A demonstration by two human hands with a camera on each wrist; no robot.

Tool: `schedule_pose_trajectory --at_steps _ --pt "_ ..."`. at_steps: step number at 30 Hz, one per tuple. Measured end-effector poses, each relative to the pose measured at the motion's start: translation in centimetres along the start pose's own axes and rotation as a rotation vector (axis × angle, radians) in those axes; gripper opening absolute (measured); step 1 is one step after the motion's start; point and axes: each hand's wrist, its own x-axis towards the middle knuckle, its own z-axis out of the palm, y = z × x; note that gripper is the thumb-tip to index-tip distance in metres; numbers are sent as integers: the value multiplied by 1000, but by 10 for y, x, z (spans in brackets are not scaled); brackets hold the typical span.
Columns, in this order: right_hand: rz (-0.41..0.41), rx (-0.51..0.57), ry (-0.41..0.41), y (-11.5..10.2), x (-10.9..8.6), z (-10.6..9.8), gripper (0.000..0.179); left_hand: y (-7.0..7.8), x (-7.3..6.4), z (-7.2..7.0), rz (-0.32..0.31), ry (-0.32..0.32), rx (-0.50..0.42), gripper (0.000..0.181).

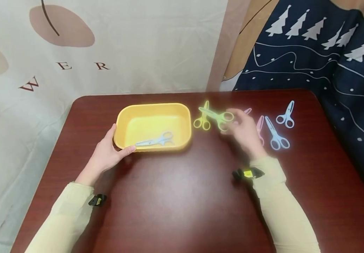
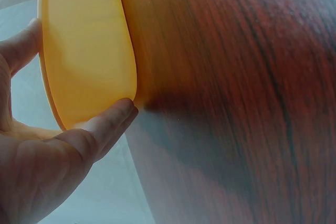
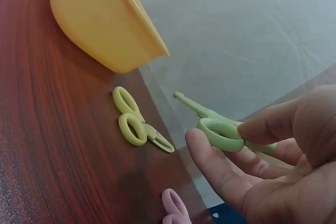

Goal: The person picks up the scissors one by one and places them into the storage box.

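Across a red-brown table (image 1: 175, 200) sits a yellow tub (image 1: 150, 113), its left end gripped by the left hand (image 1: 106, 151). To its right, the right hand (image 1: 244, 130), arm outstretched, pinches green scissors (image 1: 214, 115) above the table, blades tubward. Probably light, stiff and smooth, they seem best held by the loops.

Reddish-brown table (image 1: 169, 203) (wood-grained), yellow basin (image 1: 156, 115), yellow scissors (image 1: 203, 118) just beside it, pink scissors (image 1: 260, 125), two pairs of blue scissors (image 1: 275, 135)
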Motion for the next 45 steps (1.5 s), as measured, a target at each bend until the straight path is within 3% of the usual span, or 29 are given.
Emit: schedule_pose_trajectory --at_steps 10,29,45 --pt "-3 50 -24 -5 -1 2 55 1 1 -1 8 5 12 117" --pt "-41 56 -107 -15 2 9 49 1 0 0 12 8 2 116" --pt "-67 45 -123 -23 5 15 50 0 -1 -1 6 5 11 117"
